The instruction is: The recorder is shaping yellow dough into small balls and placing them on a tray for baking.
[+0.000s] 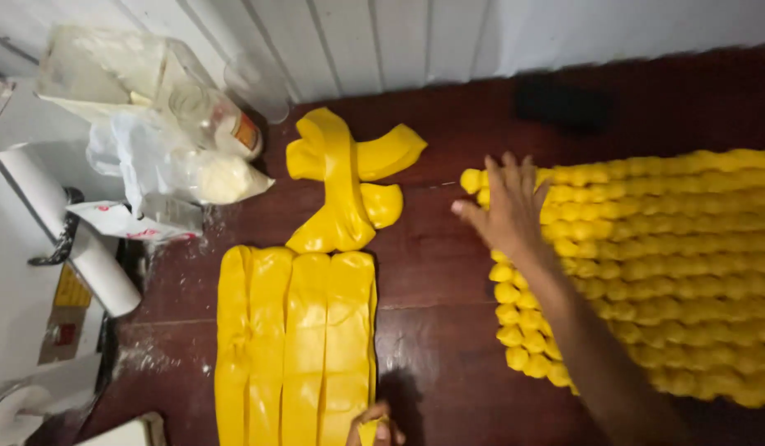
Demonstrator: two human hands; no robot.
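Observation:
My right hand [506,202] reaches forward with fingers spread and rests on the near-left corner of a wide field of small yellow dough pieces [663,264] laid in rows on the dark wooden table [436,272]. My left hand [374,429] shows only at the bottom edge, its fingers pinched on the near end of a yellow dough strip. Several long yellow dough strips [296,339] lie side by side in front of me. Beyond them sits a heap of folded yellow dough [345,177].
At the left are a clear plastic bag with white powder [192,169], a glass jar [213,116], a clear container [101,70], a white roll [77,239] and a white machine [27,330]. A dark flat object [564,103] lies by the white panelled wall.

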